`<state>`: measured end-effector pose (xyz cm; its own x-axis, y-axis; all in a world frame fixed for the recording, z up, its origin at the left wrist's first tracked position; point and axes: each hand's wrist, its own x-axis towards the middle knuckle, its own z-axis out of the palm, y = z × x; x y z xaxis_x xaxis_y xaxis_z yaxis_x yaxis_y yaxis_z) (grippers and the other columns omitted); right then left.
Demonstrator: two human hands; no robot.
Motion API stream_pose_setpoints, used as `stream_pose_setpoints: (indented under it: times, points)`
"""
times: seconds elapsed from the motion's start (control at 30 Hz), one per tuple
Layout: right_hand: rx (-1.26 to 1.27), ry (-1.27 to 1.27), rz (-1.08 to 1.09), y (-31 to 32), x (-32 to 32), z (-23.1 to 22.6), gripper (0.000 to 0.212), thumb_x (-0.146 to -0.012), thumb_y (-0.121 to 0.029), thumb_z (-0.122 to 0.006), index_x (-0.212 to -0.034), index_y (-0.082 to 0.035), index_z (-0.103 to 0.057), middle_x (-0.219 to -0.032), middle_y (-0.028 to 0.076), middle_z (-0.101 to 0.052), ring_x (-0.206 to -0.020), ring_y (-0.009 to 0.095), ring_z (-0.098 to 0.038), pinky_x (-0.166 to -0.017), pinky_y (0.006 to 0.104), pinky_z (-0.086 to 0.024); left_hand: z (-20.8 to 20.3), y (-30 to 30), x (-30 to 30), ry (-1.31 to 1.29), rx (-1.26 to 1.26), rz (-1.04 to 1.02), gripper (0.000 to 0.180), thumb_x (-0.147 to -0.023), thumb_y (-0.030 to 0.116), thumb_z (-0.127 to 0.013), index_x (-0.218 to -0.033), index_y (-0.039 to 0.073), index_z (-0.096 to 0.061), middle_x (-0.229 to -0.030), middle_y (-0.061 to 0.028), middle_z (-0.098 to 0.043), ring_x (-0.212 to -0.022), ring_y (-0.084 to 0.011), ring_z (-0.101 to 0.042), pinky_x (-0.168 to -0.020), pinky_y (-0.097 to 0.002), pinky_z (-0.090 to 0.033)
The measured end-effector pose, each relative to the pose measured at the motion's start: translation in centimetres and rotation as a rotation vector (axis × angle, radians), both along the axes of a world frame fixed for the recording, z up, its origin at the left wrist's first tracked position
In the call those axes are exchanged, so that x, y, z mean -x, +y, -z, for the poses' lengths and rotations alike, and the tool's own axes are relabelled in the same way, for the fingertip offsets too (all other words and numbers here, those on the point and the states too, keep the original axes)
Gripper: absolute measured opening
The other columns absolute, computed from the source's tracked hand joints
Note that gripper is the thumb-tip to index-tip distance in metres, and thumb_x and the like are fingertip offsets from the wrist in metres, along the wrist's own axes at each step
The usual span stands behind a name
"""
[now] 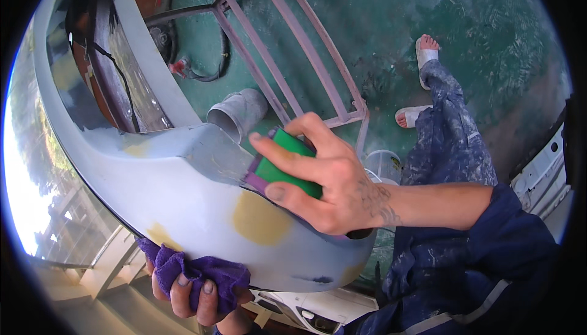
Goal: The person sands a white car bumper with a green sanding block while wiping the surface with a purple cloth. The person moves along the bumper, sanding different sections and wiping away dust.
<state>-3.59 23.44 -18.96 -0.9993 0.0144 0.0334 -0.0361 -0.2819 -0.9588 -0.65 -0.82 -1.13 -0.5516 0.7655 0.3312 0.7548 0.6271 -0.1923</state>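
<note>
Right hand [340,191] is clamping its fingers on a green block [272,172] at the pale panel [153,182]; left hand [194,299] is gripping a purple cloth [202,272]. Uneven pressure could be risking gouges.

The camera sits on the person's head, the left one of a side-by-side pair. It looks down, from near, on a panel [195,194]. The right hand [339,182] is close to the middle of the view, the left hand [206,304] near its lower edge. The floor [385,35] lies farther away, toward the top.
</note>
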Motion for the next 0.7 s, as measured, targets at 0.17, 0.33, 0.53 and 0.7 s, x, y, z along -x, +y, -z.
stream_pose_setpoints:
  times: [0.17,0.33,0.53,0.7]
  points:
    - [-0.103,0.069,-0.002,-1.2,4.2,0.2,0.049,-0.099,-0.026,-0.079,-0.141,-0.001,-0.074,-0.108,0.018,-0.055,-0.09,0.034,-0.067,-0.077,0.0437,-0.056,-0.3,0.2,-0.2,-0.002,0.028,-0.014,0.034,-0.097,0.027,-0.065,-0.127,0.011,-0.062,-0.141,-0.0219,-0.059,-0.123,-0.0507,-0.059,-0.101,-0.0684,-0.054]
    - [-0.054,-0.114,-0.042,0.7,0.0,-1.1,0.048,-0.102,-0.033,-0.074,-0.134,0.003,-0.076,-0.106,0.023,-0.061,-0.085,0.038,-0.07,-0.075,0.0464,-0.058,-0.4,0.3,-0.6,-0.016,0.026,-0.031,0.035,-0.098,0.028,-0.065,-0.128,0.012,-0.062,-0.141,-0.021,-0.058,-0.125,-0.0514,-0.059,-0.1,-0.0694,-0.055]
    - [-0.115,-0.205,-0.043,-1.1,2.9,-1.7,0.048,-0.103,-0.034,-0.073,-0.132,0.004,-0.076,-0.108,0.025,-0.059,-0.074,0.039,-0.072,-0.07,0.0485,-0.059,-0.1,0.3,-0.1,0.004,-0.002,-0.052,0.034,-0.1,0.029,-0.064,-0.128,0.011,-0.061,-0.141,-0.0225,-0.058,-0.126,-0.0529,-0.059,-0.1,-0.0702,-0.055]
    - [-0.181,-0.391,-0.228,1.1,2.5,-2.8,0.051,-0.102,-0.036,-0.075,-0.131,0.006,-0.079,-0.095,0.021,-0.054,-0.081,0.032,-0.06,-0.072,0.0449,-0.051,-0.2,0.7,-0.1,-0.011,0.006,-0.026,0.034,-0.099,0.028,-0.064,-0.128,0.009,-0.06,-0.14,-0.0233,-0.058,-0.123,-0.0512,-0.059,-0.1,-0.0692,-0.055]
